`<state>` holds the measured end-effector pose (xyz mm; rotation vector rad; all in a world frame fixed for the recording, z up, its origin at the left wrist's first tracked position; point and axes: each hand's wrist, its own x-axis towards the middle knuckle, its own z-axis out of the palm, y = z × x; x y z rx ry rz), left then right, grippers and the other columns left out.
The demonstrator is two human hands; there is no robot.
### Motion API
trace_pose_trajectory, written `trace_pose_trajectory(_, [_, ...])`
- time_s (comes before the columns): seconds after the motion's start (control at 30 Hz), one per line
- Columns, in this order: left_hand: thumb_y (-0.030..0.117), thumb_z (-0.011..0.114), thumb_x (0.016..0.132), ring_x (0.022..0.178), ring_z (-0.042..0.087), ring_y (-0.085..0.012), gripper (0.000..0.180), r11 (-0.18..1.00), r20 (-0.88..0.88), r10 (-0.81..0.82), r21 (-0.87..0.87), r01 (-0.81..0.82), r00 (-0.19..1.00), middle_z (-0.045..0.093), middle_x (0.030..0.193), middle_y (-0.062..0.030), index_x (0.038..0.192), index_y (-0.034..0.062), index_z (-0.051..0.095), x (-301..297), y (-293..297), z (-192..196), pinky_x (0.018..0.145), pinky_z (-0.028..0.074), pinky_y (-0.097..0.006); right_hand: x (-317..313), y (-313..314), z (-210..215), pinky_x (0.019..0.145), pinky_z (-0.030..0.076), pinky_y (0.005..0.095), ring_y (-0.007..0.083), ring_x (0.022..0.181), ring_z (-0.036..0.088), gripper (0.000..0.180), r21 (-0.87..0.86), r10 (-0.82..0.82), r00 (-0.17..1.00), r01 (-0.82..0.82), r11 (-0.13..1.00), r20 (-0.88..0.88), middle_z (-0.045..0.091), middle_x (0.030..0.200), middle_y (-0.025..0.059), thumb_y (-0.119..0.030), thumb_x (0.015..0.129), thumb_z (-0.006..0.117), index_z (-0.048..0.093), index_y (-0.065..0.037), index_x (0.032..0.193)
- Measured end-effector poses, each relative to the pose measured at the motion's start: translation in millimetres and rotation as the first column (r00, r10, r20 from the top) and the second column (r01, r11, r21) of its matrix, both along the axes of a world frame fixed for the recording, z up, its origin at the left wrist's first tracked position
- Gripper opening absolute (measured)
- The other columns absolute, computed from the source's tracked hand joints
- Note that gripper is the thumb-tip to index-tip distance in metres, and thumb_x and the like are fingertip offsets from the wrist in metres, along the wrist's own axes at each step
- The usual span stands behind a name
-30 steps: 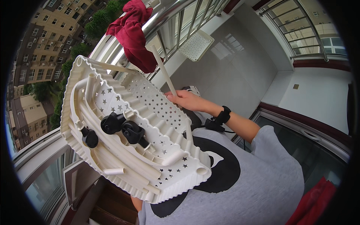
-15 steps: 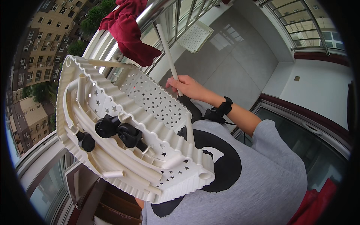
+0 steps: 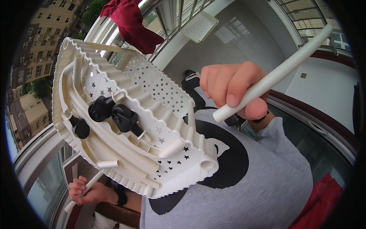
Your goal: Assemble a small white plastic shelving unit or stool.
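Observation:
My right hand [image 3: 232, 89] is raised close to the camera and grips a white plastic tube [image 3: 274, 74] that slants up to the right. A cream plastic shelf tray [image 3: 152, 86] with star-shaped holes and a wavy rim lies tilted in front of my grey shirt. In the tray lie several white tubes [image 3: 108, 164] and black caster wheels [image 3: 114, 112]. Under the tray's lower left edge my left hand [image 3: 89, 191] is closed around another white tube [image 3: 82, 194]; how the tray is held up is hidden.
A dark red cloth [image 3: 131, 23] hangs over the balcony railing [image 3: 167, 19]. A second perforated white tray [image 3: 200, 26] lies on the grey balcony floor beyond. Something red [image 3: 324, 198] is at the lower right. Glass panes and buildings far below lie to the left.
My right hand has drawn the white tube back from beyond the tray toward the camera; the tube now points up to the right. The tray has shifted a little.

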<state>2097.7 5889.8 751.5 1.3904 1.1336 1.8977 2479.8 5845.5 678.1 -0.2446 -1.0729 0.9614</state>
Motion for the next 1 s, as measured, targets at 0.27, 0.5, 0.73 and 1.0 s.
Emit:
trace_pose_trajectory(0.27, [0.050, 0.034, 0.101, 0.048, 0.025, -0.0068, 0.046, 0.731, -0.028, -0.568, 0.441, 0.520, 0.823, 0.035, 0.065, 0.0039, 0.073, 0.0133, 0.040, 43, -19, 42, 0.042, 0.019, -0.023, -28, 4, 27, 0.043, 0.034, 0.0282, 0.0147, 0.048, 0.045, 0.043, 0.161, -0.136, 0.968, 0.103, 0.982, 0.213, 0.056, 0.066, 0.0050, -0.047, 0.090, 0.060, 0.055, -0.005, 0.078])
trace_pose_trajectory(0.5, [0.040, 0.048, 0.094, 0.046, 0.028, -0.0056, 0.039, 0.609, 0.001, -0.698, 0.526, 0.593, 0.716, 0.041, 0.061, 0.0046, 0.066, 0.0129, 0.046, 53, -26, 71, 0.043, 0.022, -0.021, -21, 19, 33, 0.040, 0.026, 0.0268, 0.0112, 0.045, 0.039, 0.052, 0.216, -0.112, 0.900, 0.020, 0.976, 0.420, 0.052, 0.061, 0.0010, -0.056, 0.092, 0.051, 0.053, -0.008, 0.072])
trace_pose_trajectory(0.73, [0.031, 0.060, 0.089, 0.035, 0.026, -0.0059, 0.034, 0.642, 0.017, -0.728, 0.368, 0.673, 0.685, 0.050, 0.055, -0.0002, 0.064, 0.0095, 0.051, 64, -37, 53, 0.032, 0.022, -0.020, -27, 23, 59, 0.054, 0.032, 0.0313, 0.0209, 0.059, 0.047, 0.038, 0.260, -0.217, 0.716, 0.052, 0.964, 0.663, 0.053, 0.066, 0.0044, -0.034, 0.081, 0.063, 0.047, -0.007, 0.060])
trace_pose_trajectory(1.0, [0.036, 0.054, 0.097, 0.037, 0.027, -0.0082, 0.040, 0.673, -0.077, -0.688, 0.302, 0.675, 0.721, 0.052, 0.062, -0.0026, 0.069, 0.0075, 0.049, 51, -52, 67, 0.033, 0.026, -0.022, -34, 24, 72, 0.069, 0.035, 0.0370, 0.0244, 0.068, 0.053, 0.028, 0.270, -0.212, 0.670, 0.018, 0.963, 0.712, 0.055, 0.069, 0.0059, -0.021, 0.079, 0.060, 0.046, -0.007, 0.060])
